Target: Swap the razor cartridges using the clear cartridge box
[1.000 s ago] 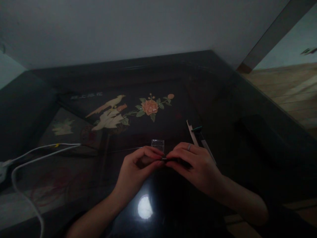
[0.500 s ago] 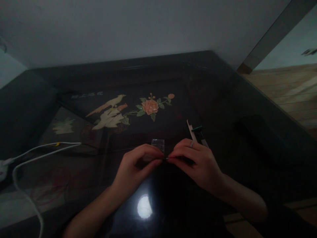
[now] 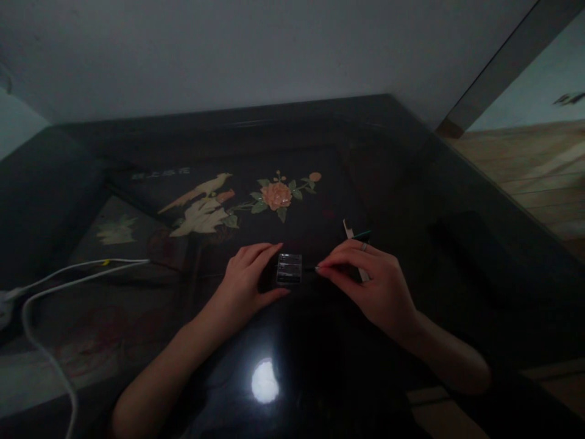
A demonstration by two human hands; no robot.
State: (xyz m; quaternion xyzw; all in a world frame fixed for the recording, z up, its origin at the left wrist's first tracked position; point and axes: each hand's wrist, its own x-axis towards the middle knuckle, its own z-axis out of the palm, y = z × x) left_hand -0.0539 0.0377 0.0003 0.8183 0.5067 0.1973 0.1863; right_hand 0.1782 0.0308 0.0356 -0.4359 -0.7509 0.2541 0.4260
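Note:
A small clear case (image 3: 289, 269) divided into dark compartments lies on the glossy black table. My left hand (image 3: 247, 277) is at the left of the case, fingers and thumb spread apart around that side; whether a fingertip touches it I cannot tell. To the right, my right hand (image 3: 372, 277) pinches a thin dark rod (image 3: 311, 269) with a pale end between thumb and forefinger. The rod points left at the case; its exact kind is too dim to tell. Behind the right hand lies a pale flat strip (image 3: 348, 229) with a slim green piece (image 3: 362, 235) across it, partly hidden.
The table (image 3: 274, 131) bears an inlaid bird and a flower (image 3: 276, 196). White cables (image 3: 46, 350) run from a plug (image 3: 7, 311) at the left. A dark oblong object (image 3: 484, 256) lies at the right. A wall (image 3: 219, 55) rises behind.
My hands have parted. The left has opened and moved up beside the case, baring it; the right has moved slightly up and right, holding the thin rod.

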